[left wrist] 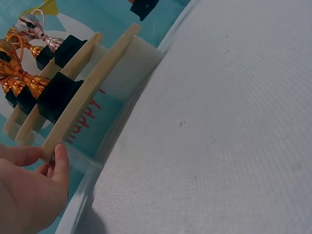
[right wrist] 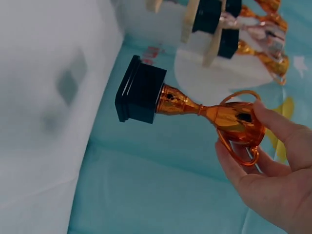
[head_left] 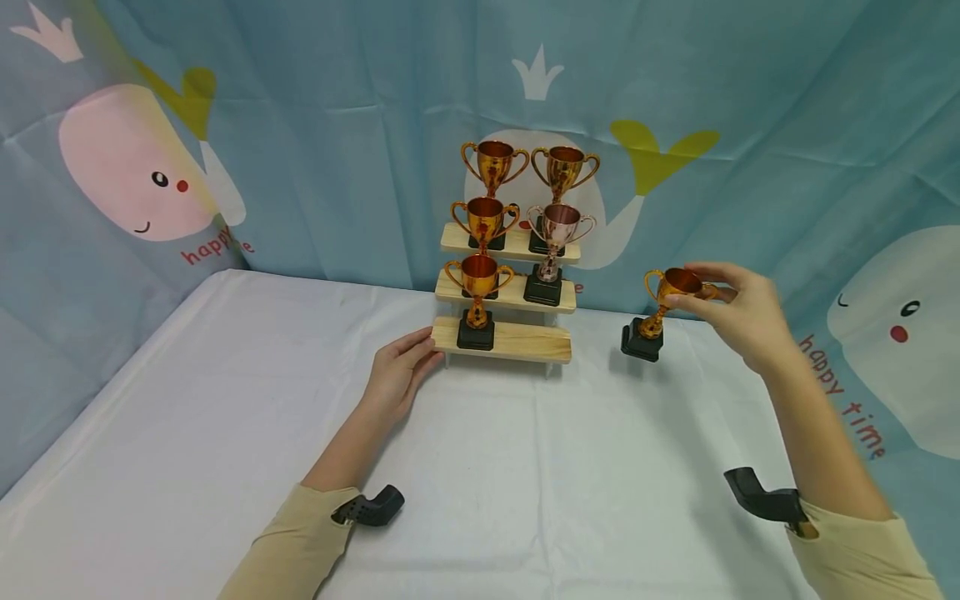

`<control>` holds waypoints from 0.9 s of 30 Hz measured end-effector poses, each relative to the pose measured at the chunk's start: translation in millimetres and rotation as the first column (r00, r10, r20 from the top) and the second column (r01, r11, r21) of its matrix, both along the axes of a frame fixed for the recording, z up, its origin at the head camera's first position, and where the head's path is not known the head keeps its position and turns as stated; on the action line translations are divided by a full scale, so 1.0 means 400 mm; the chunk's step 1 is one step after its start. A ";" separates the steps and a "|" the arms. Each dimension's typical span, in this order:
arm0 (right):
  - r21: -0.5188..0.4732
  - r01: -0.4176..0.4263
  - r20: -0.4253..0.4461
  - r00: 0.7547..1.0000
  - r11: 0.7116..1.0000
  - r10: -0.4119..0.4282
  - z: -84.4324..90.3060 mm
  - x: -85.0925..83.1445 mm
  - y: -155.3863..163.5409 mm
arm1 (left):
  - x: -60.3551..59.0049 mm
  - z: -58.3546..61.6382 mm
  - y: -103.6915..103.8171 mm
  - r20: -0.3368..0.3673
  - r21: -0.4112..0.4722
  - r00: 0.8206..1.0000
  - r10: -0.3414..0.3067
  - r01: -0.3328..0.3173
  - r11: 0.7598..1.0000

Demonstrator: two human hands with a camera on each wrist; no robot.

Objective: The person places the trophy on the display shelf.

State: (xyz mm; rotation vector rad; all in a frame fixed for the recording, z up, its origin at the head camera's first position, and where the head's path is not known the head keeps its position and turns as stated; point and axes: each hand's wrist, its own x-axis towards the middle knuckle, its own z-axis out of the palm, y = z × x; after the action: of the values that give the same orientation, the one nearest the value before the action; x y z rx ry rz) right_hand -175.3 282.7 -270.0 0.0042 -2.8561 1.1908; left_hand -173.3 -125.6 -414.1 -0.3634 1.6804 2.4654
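A bronze-coloured trophy cup (right wrist: 239, 122) on a black base is held by its bowl between the thumb and fingers of my right hand (head_left: 738, 312), lifted above the white cloth and slightly tilted. My left hand (head_left: 399, 375) pinches the left end of the bottom shelf of a three-tier wooden stand (head_left: 525, 342). On that shelf's left half stands an orange-bronze trophy (head_left: 477, 312). The middle shelf carries another bronze trophy (head_left: 483, 218) and a rose-silver trophy (head_left: 551, 242). Two gold trophies (head_left: 493, 162) occupy the top shelf.
A white cloth (head_left: 262, 433) covers the table. Behind the stand hangs a blue curtain (head_left: 337, 167) printed with whales. Each sleeve has a black camera mount (head_left: 765, 500) at the wrist. The right part of the bottom shelf is bare wood.
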 end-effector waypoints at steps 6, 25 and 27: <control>-0.030 -0.041 -0.034 0.999 0.999 0.040 0.017 0.006 -0.064 | 0.001 0.001 -0.001 -0.002 0.003 1.000 -0.001 0.001 1.000; -0.105 -0.131 -0.063 0.990 0.986 0.125 0.030 -0.004 -0.219 | 0.003 -0.002 -0.001 -0.023 0.006 1.000 -0.008 0.008 1.000; -0.119 -0.140 -0.066 0.989 0.983 0.133 0.030 -0.006 -0.231 | 0.004 -0.003 -0.001 -0.028 0.009 1.000 -0.011 0.012 1.000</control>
State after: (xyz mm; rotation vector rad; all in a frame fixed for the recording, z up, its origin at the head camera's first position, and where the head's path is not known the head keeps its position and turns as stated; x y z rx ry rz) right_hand -177.7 190.3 -257.9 0.2296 -2.7668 1.3661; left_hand -171.7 -125.9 -415.5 -0.3185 1.6764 2.4805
